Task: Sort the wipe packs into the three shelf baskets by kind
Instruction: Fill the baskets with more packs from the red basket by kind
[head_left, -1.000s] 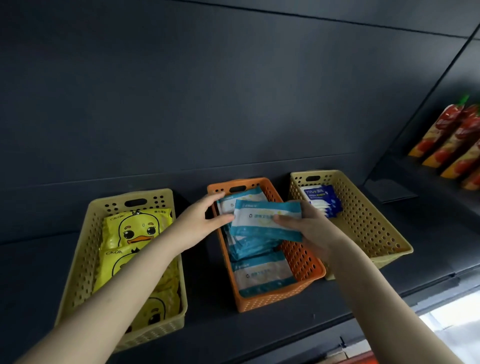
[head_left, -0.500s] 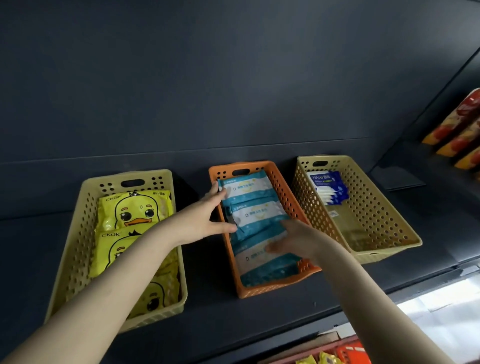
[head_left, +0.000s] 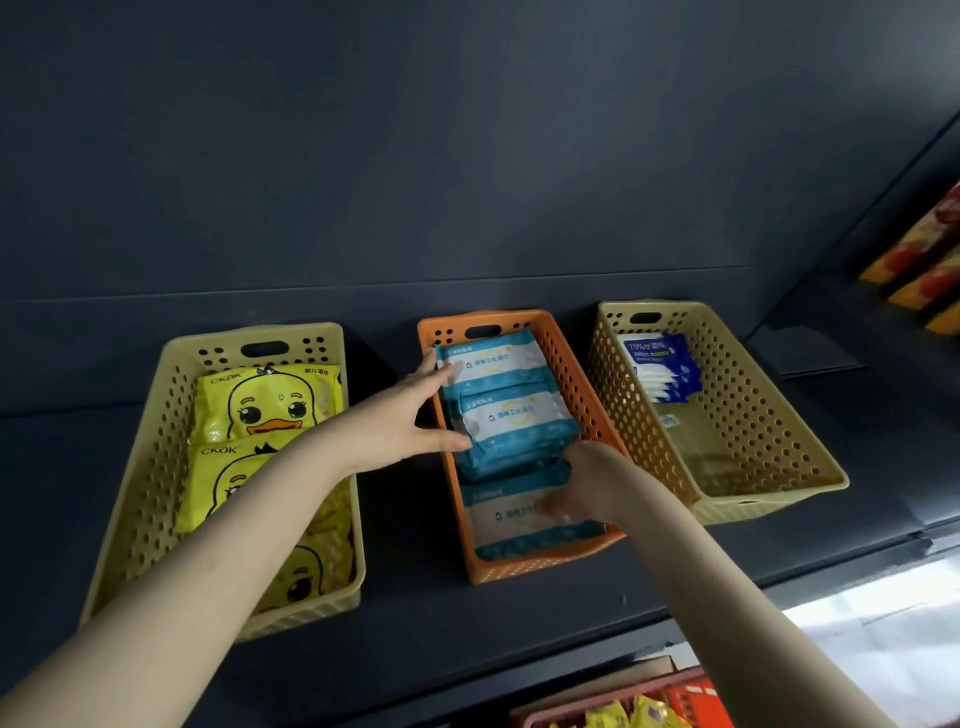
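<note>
Three baskets stand in a row on the dark shelf. The left yellow basket (head_left: 171, 415) holds yellow duck wipe packs (head_left: 270, 405). In the middle, the orange basket (head_left: 519, 569) holds teal-and-white wipe packs (head_left: 514, 421) stacked front to back. The right yellow basket (head_left: 769, 431) has a few dark blue wipe packs (head_left: 660, 369) at its far end. My left hand (head_left: 410, 421) is spread against the left side of the teal packs, fingers and thumb straight. My right hand (head_left: 576, 488) lies flat on the front teal pack (head_left: 519, 535) inside the orange basket.
Red and orange pouches (head_left: 930, 260) lean on the adjoining shelf at the far right. Below the shelf's front edge (head_left: 519, 639), a lower tray shows yellow and red packets (head_left: 649, 712). The dark back wall rises right behind the baskets.
A second ago my right hand held a teal pack above the orange basket. That pack now lies in the basket, and the hand has let go and rests on the front pack.
</note>
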